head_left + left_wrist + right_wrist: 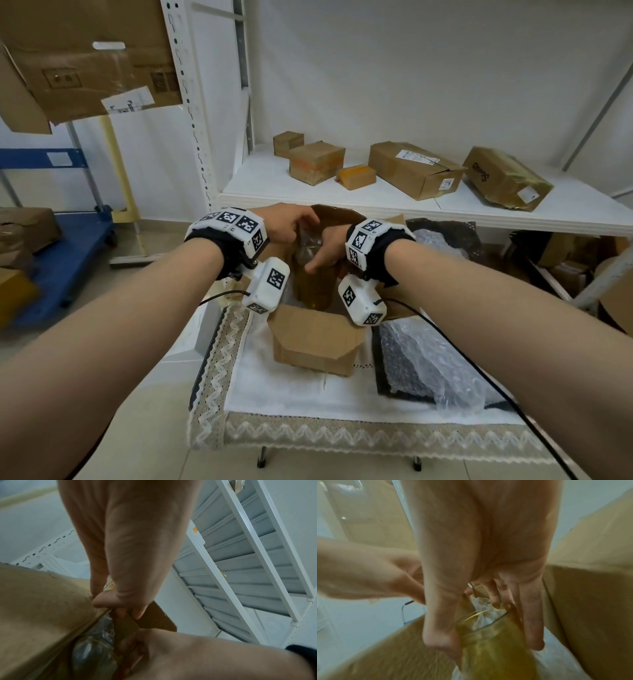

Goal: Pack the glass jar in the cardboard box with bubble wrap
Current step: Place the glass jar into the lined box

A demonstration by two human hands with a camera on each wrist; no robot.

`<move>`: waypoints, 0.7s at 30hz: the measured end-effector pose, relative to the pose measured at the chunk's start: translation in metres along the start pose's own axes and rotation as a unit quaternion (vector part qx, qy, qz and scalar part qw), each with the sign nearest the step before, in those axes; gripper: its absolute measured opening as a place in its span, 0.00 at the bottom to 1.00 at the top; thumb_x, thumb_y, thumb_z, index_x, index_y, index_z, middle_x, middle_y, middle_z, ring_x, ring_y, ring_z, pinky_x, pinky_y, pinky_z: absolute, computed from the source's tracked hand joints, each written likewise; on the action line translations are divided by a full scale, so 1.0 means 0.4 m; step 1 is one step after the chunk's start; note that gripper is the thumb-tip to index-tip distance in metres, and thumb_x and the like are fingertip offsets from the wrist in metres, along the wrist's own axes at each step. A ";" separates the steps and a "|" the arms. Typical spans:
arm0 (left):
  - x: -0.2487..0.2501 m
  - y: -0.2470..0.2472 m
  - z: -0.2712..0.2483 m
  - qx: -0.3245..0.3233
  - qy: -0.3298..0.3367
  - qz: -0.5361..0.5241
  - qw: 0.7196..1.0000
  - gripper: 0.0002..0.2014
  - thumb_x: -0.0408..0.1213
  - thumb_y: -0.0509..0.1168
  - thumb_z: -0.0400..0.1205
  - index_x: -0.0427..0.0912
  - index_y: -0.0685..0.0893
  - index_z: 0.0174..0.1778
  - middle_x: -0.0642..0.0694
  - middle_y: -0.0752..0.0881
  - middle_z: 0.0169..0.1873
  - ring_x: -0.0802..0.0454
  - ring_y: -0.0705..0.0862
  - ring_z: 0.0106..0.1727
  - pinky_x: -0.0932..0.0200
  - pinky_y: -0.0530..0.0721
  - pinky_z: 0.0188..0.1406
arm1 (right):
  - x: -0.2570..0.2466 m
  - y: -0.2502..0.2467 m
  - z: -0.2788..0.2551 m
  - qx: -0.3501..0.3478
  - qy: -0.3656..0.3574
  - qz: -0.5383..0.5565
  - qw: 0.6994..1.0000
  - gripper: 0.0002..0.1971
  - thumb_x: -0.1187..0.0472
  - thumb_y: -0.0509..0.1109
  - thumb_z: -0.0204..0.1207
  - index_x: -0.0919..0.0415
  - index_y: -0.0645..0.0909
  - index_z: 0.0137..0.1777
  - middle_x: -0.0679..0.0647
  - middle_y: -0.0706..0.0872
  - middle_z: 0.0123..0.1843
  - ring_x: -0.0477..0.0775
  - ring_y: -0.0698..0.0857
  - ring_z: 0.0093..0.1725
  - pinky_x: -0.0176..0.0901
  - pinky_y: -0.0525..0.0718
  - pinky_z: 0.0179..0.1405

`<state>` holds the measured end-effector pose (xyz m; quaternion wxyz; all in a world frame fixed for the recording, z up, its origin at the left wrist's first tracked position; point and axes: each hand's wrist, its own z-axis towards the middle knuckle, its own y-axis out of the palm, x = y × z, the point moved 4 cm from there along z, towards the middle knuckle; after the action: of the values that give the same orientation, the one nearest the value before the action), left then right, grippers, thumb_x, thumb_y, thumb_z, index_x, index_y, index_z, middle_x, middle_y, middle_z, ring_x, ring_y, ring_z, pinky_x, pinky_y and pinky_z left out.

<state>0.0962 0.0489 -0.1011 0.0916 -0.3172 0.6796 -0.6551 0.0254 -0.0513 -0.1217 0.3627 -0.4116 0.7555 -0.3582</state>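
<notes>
The left hand [286,219] is curling its fingers over the top of the glass jar [313,270], pinching there. The jar, yellowish and wrapped in clear film, is standing upright in the open cardboard box [317,337] on the lace-edged tablecloth [294,387]. The right hand [327,251] is gripping the jar's neck, thumb and fingers wrapped around it. Bubble wrap [428,363] is lying just beside the box.

Soft even indoor light; wide-angle edge distortion, both wrist views blurred.

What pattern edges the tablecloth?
The tablecloth has a white zigzag lace border; head view.
</notes>
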 end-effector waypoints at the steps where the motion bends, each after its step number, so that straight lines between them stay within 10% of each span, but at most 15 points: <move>1: 0.001 0.000 0.000 -0.004 -0.003 -0.002 1.000 0.33 0.19 0.59 0.75 0.48 0.73 0.76 0.46 0.80 0.70 0.49 0.77 0.72 0.49 0.77 0.72 | 0.003 0.005 0.005 -0.007 0.004 -0.017 1.000 0.22 0.44 0.82 0.63 0.62 0.83 0.46 0.61 0.89 0.52 0.60 0.89 0.49 0.53 0.88 0.56; 4: 0.006 0.001 -0.004 -0.009 -0.006 -0.006 1.000 0.33 0.19 0.59 0.76 0.48 0.73 0.77 0.46 0.80 0.69 0.49 0.77 0.70 0.50 0.78 0.71 | 0.005 0.011 0.013 -0.011 -0.002 -0.076 0.997 0.32 0.43 0.81 0.63 0.65 0.81 0.60 0.58 0.86 0.56 0.58 0.87 0.52 0.48 0.86 0.52; 12: 0.006 0.002 -0.015 -0.004 -0.012 -0.019 1.000 0.32 0.20 0.61 0.76 0.47 0.72 0.77 0.46 0.79 0.71 0.47 0.76 0.73 0.47 0.76 0.73 | 0.029 -0.048 -0.011 0.027 -0.003 0.057 0.998 0.31 0.34 0.75 0.63 0.62 0.85 0.50 0.58 0.89 0.50 0.62 0.87 0.52 0.52 0.85 0.58; 17: 0.011 0.004 -0.016 0.006 -0.017 -0.020 1.000 0.32 0.22 0.62 0.76 0.47 0.72 0.77 0.46 0.79 0.71 0.47 0.77 0.72 0.47 0.77 0.73 | 0.017 -0.056 -0.028 -0.022 0.025 0.060 0.998 0.18 0.45 0.74 0.74 0.62 0.82 0.39 0.55 0.82 0.31 0.52 0.79 0.32 0.36 0.77 0.33; 21: 0.008 0.013 -0.019 -0.003 -0.028 -0.008 1.000 0.30 0.25 0.68 0.75 0.47 0.73 0.73 0.46 0.79 0.69 0.47 0.78 0.69 0.48 0.79 0.70 | 0.007 0.016 0.025 -0.061 0.055 0.021 0.996 0.33 0.43 0.77 0.68 0.62 0.81 0.68 0.65 0.85 0.64 0.58 0.86 0.61 0.52 0.84 0.63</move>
<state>0.0880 0.0530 -0.1042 0.1042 -0.3412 0.6762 -0.6446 0.0305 -0.0537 -0.1326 0.3021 -0.3969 0.8031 -0.3260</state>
